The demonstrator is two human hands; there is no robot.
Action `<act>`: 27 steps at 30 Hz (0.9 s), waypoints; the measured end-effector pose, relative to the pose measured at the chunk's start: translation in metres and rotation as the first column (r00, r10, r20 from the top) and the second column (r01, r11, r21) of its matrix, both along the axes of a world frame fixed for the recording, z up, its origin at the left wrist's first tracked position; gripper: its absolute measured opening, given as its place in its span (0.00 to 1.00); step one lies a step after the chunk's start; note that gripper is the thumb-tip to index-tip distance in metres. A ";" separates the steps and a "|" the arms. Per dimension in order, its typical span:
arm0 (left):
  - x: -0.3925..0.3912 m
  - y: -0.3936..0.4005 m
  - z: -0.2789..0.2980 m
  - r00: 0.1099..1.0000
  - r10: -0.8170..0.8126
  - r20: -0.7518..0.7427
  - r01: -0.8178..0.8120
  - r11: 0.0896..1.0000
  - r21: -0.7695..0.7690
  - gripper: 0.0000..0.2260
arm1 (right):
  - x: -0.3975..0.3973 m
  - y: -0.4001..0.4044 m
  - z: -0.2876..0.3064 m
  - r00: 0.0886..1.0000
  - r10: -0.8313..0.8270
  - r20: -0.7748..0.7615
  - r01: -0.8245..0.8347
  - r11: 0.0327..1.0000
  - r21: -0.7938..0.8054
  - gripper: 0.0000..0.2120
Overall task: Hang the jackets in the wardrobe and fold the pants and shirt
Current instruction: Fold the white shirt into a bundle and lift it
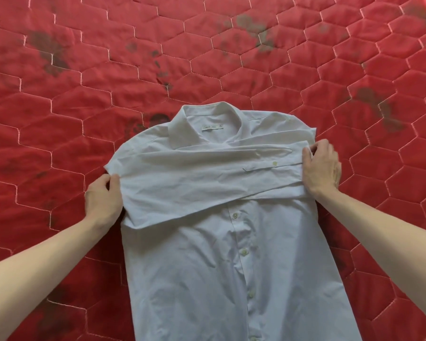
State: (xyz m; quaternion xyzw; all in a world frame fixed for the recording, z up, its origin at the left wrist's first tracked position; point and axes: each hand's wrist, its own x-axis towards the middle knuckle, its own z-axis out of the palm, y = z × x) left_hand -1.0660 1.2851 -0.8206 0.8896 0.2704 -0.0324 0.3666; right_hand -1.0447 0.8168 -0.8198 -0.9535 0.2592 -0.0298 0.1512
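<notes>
Shirt lies front-up on red quilted mattress, collar away from the person, both sleeves folded across the chest. Left hand pinches the shirt's left edge, thumb and fingers curled on the fold where the upper sleeve turns; cloth bunches just inward of this grip. Risk here, my guess: pulling outward drags the sleeve fold open or skews the side seam. Between the grips the crossed sleeves sit wrinkled, button placket below them puckered; smoothing too hard could shift the whole body on the mattress. Right hand grips the cuff end at the shirt's right edge, fingers curled over it, thumb on top. If this grip lets go early, the cuff likely springs back. Uneven pull between hands would leave a crooked fold. Dark stains on the mattress near the collar could mark white cloth.
</notes>
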 end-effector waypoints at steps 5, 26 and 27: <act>0.003 -0.025 0.009 0.973 -0.034 0.230 -0.044 0.945 0.325 0.14 | -0.014 0.029 -0.003 0.923 0.311 0.227 -0.299 0.950 -0.087 0.18; -0.108 0.000 -0.011 0.923 -0.379 -0.058 0.372 0.849 0.375 0.31 | -0.079 0.051 -0.023 0.787 0.483 -0.384 -0.516 0.857 0.020 0.35; -0.113 -0.002 -0.013 0.878 -0.473 -0.068 0.458 0.793 0.402 0.32 | -0.077 0.050 -0.022 0.781 0.486 -0.393 -0.515 0.856 0.034 0.35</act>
